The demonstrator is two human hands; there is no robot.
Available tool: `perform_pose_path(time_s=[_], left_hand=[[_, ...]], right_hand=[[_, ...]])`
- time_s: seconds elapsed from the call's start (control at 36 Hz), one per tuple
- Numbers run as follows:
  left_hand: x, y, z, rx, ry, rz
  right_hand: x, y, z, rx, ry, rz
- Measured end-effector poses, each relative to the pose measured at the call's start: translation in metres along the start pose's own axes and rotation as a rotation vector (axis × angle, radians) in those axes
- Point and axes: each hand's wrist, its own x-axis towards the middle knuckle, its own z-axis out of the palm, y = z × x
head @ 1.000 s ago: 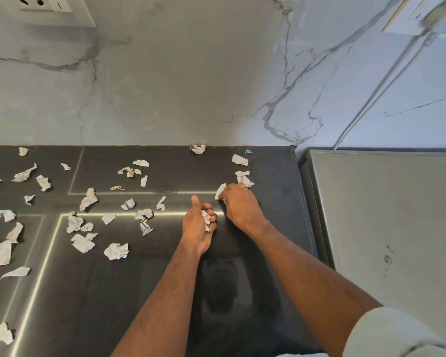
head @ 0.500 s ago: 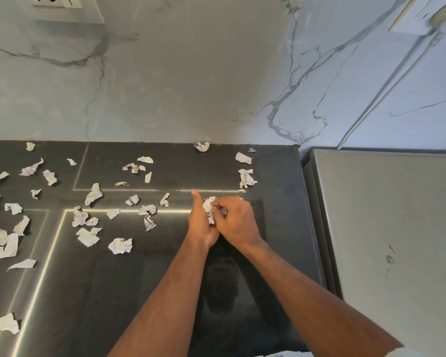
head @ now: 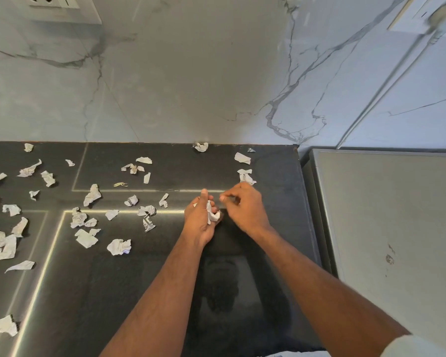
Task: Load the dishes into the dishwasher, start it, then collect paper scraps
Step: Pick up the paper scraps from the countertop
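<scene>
White crumpled paper scraps (head: 93, 194), some carrying grey print, are lying across the black speckled stone counter (head: 139, 292), which is showing pale inlaid lines. The pale grey marble wall (head: 191, 73) across the upper frame is showing dark veins. The matte grey metal appliance top (head: 397, 228) at right is bearing a dark smudge.

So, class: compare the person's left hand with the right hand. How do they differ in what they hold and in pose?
The left hand has its grip curled round a wad of scraps, thumb pointing up; the right hand holds no visible paper. The left hand is nearer the camera; the right hand reaches farther, toward a loose scrap. Both are over the dark counter.
</scene>
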Motion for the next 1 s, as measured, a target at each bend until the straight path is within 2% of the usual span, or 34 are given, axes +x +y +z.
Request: perform_pose_path(time_s=[0.06, 0.11, 0.31, 0.36, 0.47, 0.64, 0.81, 1.0], left_hand=[[0.001, 0.001, 0.002, -0.002, -0.004, 0.008], [0.002, 0.002, 0.002, 0.014, -0.005, 0.011], [0.004, -0.001, -0.003, 0.084, -0.001, -0.012], [0.003, -0.001, -0.004, 0.082, 0.007, -0.014], [0.003, -0.003, -0.008, 0.076, 0.023, -0.011], [0.001, 0.004, -0.012, 0.086, 0.044, -0.004], [-0.001, 0.018, -0.012, 0.060, 0.030, 0.017], [-0.002, 0.025, -0.009, 0.070, 0.036, 0.034]], right_hand=[[0.012, 0.009, -0.010, -0.056, 0.085, 0.045], [0.025, 0.019, -0.017, -0.116, 0.097, 0.097], [0.057, 0.038, -0.028, -0.411, -0.241, 0.223], [0.059, 0.039, -0.024, -0.439, -0.265, 0.199], [0.049, 0.033, -0.010, -0.333, -0.339, 0.059], [0.039, 0.031, -0.009, -0.215, -0.176, 0.104], [0.067, 0.035, -0.029, -0.303, -0.088, 0.088], [0.119, 0.046, -0.036, -0.450, -0.193, 0.123]])
